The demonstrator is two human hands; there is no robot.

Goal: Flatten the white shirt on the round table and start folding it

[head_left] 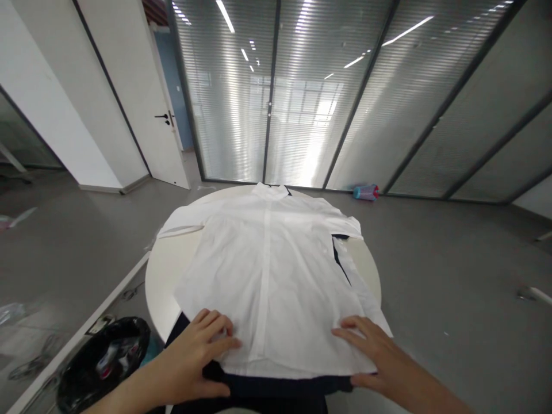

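Note:
A white button-up shirt (276, 259) lies spread flat, front up, on a round white table (161, 270), collar at the far side. A dark garment (267, 386) lies under its near hem. My left hand (200, 351) rests on the near left hem, fingers curled slightly over the fabric edge. My right hand (373, 351) lies flat with fingers stretched out on the near right hem.
A black bin bag (103, 362) with rubbish stands on the floor to the left. A blue and red object (365, 192) lies by the glass wall behind. A white door (142, 103) stands at the back left. Grey floor surrounds the table.

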